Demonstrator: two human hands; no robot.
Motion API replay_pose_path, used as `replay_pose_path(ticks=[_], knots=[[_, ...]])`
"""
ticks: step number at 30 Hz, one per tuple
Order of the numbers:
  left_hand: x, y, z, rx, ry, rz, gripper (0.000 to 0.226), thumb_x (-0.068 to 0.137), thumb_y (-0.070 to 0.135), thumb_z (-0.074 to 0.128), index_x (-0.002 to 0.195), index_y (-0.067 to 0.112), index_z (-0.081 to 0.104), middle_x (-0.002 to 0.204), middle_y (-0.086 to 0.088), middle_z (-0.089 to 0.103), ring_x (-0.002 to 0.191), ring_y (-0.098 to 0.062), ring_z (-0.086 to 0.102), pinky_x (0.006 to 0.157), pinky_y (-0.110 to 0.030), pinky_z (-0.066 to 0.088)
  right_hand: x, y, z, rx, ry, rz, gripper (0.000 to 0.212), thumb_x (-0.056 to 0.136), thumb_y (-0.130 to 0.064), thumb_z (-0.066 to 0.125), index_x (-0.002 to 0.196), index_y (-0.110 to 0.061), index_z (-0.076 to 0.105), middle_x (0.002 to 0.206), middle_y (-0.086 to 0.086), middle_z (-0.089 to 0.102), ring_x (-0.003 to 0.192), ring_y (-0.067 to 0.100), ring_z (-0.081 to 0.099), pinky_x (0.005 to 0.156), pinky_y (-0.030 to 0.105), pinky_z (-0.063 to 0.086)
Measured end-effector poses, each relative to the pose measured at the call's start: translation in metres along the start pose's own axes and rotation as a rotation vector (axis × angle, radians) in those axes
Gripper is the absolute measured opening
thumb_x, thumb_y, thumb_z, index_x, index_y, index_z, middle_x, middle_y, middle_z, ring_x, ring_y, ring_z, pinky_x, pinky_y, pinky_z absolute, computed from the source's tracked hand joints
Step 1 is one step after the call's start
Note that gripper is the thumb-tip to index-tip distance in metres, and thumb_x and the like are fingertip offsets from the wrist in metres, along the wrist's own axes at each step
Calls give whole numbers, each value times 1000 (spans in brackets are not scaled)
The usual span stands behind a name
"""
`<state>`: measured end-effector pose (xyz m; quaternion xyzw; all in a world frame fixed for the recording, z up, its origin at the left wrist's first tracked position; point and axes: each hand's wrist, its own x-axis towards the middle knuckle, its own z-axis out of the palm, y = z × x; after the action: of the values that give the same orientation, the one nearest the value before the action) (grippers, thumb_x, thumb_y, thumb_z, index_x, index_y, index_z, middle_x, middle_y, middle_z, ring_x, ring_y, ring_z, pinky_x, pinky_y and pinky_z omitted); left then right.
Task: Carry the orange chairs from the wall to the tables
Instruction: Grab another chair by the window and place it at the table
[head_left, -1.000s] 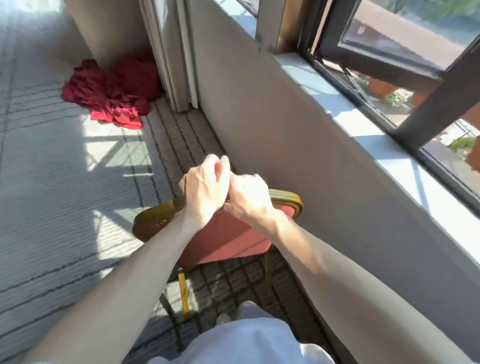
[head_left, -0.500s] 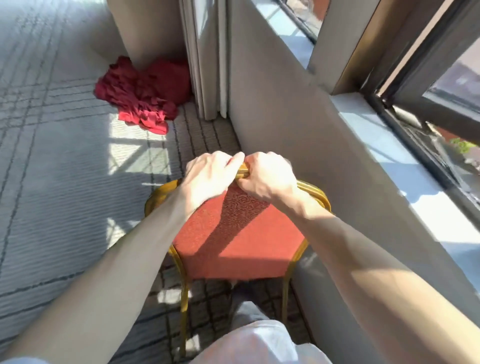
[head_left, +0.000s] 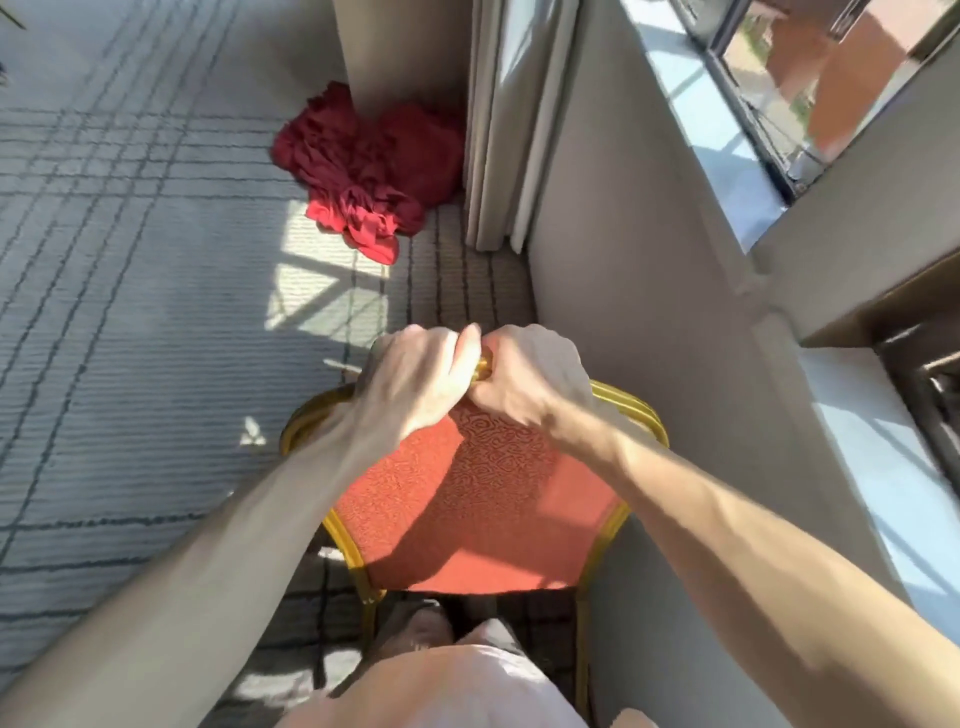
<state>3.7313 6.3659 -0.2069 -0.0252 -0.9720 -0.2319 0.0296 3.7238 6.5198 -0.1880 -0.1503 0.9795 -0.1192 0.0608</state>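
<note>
An orange chair (head_left: 478, 509) with a patterned fabric back and a gold metal frame stands right in front of me, close beside the wall. My left hand (head_left: 415, 379) and my right hand (head_left: 524, 379) grip the top rail of its backrest side by side, fingers curled over the gold tube. The seat and most of the legs are hidden below the backrest and my body. No tables are in view.
A grey wall (head_left: 649, 291) with a window sill (head_left: 727, 171) runs along the right. A heap of red cloth (head_left: 363, 171) lies on the striped carpet (head_left: 130, 312) ahead, beside a pillar and a pale curtain (head_left: 504, 130). Open carpet stretches to the left.
My hands closed on the chair's top rail. The backrest, tilted away a second ago, now faces me upright, and the view has swung right along the wall.
</note>
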Motion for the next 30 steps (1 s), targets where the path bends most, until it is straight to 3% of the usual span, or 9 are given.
replay_pose_path(ticks=[2,4,6,12,17,20,23,26,30], knots=[[3,-7,-20,57,57,88,62,107,41,12,100,13,67,69,-7,56,61,-26,55,56,-37,43,30,-20,0,-43,-2,-77,23,71,-41,58,74,-19,59,60,0,53,55,28,48,53,29,42],[6,-34,-33,108,48,7,61,104,43,21,99,6,69,91,-23,68,90,-41,63,76,-45,45,59,-45,-2,-55,-80,-196,26,70,-40,59,75,-14,61,58,1,59,53,24,57,51,30,47],[4,-63,-53,80,46,-129,54,105,41,28,97,5,68,104,-26,69,105,-41,61,86,-44,43,84,-78,-1,-159,-130,-409,30,74,-43,59,76,-13,64,64,5,66,62,24,65,53,28,45],[5,-130,-113,91,160,-322,52,104,37,32,89,4,69,105,-25,69,107,-39,62,87,-41,43,145,-167,-9,-156,-52,-849,33,84,-45,60,89,-13,65,86,12,71,83,34,65,71,35,48],[-3,-204,-150,148,339,-458,53,103,36,33,82,5,70,91,-23,71,94,-40,64,78,-40,45,201,-258,14,-120,3,-1142,27,80,-40,64,87,-13,67,77,11,71,74,36,67,64,34,48],[-15,-248,-157,209,394,-515,57,101,37,31,70,6,67,74,-18,70,75,-38,66,66,-37,45,222,-302,37,-124,64,-1261,24,75,-38,70,78,-14,66,63,6,68,57,30,66,54,28,48],[-20,-290,-155,267,425,-576,57,97,38,33,58,8,61,57,-13,64,54,-34,62,53,-33,39,251,-338,68,-43,11,-1366,22,71,-35,69,73,-14,64,58,4,65,50,29,62,49,32,53],[-8,-343,-158,302,483,-661,55,96,36,38,50,10,55,47,-9,58,41,-30,56,46,-27,33,292,-383,96,26,60,-1477,22,60,-26,78,60,-12,61,50,2,60,41,25,55,40,25,46],[21,-409,-177,312,520,-759,55,96,36,38,49,11,53,44,-6,55,36,-26,52,46,-23,25,348,-446,122,13,7,-1476,24,60,-30,79,58,-15,60,49,0,59,41,25,58,40,26,44]])
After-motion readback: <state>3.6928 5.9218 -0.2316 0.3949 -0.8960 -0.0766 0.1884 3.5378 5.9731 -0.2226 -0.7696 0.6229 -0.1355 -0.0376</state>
